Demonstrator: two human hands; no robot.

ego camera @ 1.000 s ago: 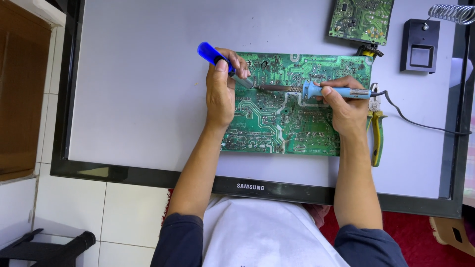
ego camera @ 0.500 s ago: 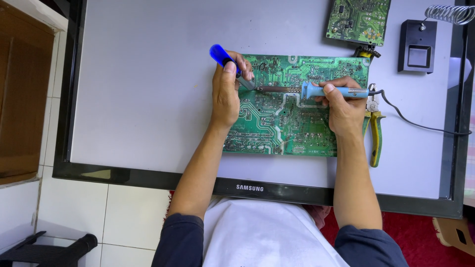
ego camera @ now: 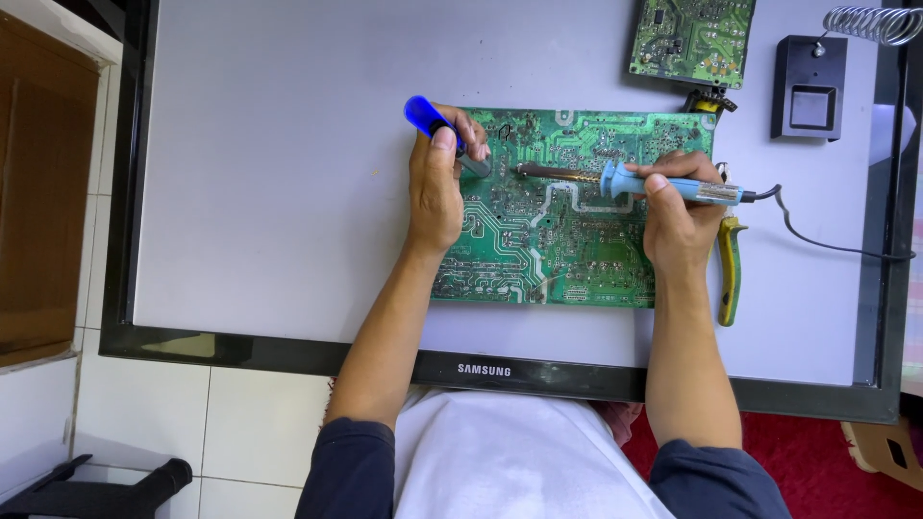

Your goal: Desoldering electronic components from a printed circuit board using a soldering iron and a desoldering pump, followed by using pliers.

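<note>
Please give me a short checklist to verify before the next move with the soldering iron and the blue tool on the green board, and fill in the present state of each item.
1. Right hand has a firm grip on the soldering iron: ok.
2. Left hand holds the blue tool, nose down toward the large circuit board: ok.
3. Iron tip and tool nose are near the same spot on the board: ok.
4. Fingers clear of the metal shaft of the iron: ok.
5. Iron cord free, not caught on the yellow-handled pliers: ok.
6. Solder melted at the joint: cannot tell.
</note>
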